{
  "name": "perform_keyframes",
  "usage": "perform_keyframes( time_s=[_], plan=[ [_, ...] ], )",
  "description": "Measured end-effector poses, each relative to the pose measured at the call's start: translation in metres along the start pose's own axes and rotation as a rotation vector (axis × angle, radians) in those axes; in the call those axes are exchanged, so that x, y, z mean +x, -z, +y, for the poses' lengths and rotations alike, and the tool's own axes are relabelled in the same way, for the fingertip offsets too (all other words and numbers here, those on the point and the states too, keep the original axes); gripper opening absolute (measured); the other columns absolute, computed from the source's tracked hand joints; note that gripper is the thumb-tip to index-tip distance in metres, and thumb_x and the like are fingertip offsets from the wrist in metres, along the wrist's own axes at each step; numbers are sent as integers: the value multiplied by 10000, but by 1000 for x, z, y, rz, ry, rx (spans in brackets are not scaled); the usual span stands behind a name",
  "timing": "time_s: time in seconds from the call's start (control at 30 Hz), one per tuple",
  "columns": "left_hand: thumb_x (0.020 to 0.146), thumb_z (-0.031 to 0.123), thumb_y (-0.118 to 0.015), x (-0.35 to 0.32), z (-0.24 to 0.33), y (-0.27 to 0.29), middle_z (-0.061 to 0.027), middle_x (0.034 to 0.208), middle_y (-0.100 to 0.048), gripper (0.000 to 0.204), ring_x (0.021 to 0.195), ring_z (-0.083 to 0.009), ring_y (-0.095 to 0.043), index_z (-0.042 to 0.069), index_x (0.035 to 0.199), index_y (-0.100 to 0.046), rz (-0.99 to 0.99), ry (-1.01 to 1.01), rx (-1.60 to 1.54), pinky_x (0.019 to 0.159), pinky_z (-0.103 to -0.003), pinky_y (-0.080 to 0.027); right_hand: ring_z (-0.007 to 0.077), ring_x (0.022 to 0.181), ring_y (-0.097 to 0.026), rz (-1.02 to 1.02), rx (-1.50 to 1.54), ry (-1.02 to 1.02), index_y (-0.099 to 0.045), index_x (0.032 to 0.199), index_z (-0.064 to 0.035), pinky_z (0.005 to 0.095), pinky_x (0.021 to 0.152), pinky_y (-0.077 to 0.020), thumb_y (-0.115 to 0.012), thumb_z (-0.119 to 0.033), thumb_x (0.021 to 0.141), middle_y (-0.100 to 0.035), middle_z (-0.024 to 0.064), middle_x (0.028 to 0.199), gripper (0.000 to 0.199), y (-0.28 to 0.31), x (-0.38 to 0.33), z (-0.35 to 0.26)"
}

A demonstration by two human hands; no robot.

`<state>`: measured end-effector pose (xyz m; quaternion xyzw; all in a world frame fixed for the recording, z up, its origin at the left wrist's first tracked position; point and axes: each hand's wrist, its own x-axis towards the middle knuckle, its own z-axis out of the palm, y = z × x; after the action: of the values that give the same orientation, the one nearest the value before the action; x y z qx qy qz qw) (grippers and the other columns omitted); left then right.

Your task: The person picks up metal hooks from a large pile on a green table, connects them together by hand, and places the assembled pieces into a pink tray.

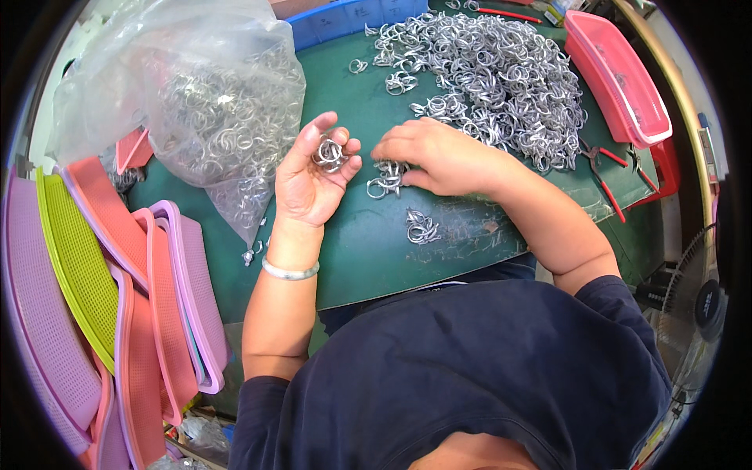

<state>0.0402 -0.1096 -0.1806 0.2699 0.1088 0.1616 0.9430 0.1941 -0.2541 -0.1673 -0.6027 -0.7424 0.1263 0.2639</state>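
Left hand (309, 176) cups a cluster of metal rings (329, 153), fingers curled around them. Right hand (439, 157) presses fingers closed onto a small ring bunch (385, 178) on the green bench (352, 251). Loose rings could likely slip from the cupped palm and scatter.

Silver metal rings (330, 153) sit bunched in a cupped left palm, another small cluster (385, 178) lying on the green mat under the right hand's fingertips.
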Motion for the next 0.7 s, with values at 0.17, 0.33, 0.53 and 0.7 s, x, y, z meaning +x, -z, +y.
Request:
perform_keyframes(
  time_s=[0.17,0.33,0.53,0.7],
  plan=[
    [793,80,-591,0,0,2,-42,822,-597,113,731,-152,-589,64,905,-594,152,-57,334,612,-255,-477,280,746,-582,337,173,-179,-559,974,-11,339,646,-479,-502,83,699,-567,114,845,296,6,1,6],
    [779,68,-615,-3,1,-3,-31,789,-595,141,691,-115,-565,45,917,-592,183,-121,536,574,-216,-442,309,1055,-453,78,49,-16,-518,1087,-28,410,917,-356,-584,-6,658,-521,137,1103,434,4,-7,9],
    [795,-2,-521,-19,27,-62,-49,891,-566,213,790,-98,-541,2,1005,-558,6,-403,824,657,-223,-452,304,821,-534,86,54,-77,-553,980,-40,374,702,-440,-681,-75,639,-480,117,885,366,15,-4,-4],
    [802,-10,-504,-18,105,-129,-97,919,-569,206,795,-127,-530,-34,1002,-550,-9,-1513,1394,677,-236,-449,285,775,-541,179,163,-187,-536,903,-16,350,677,-446,-703,-114,656,-497,116,881,314,11,-4,-4]
  ],
)
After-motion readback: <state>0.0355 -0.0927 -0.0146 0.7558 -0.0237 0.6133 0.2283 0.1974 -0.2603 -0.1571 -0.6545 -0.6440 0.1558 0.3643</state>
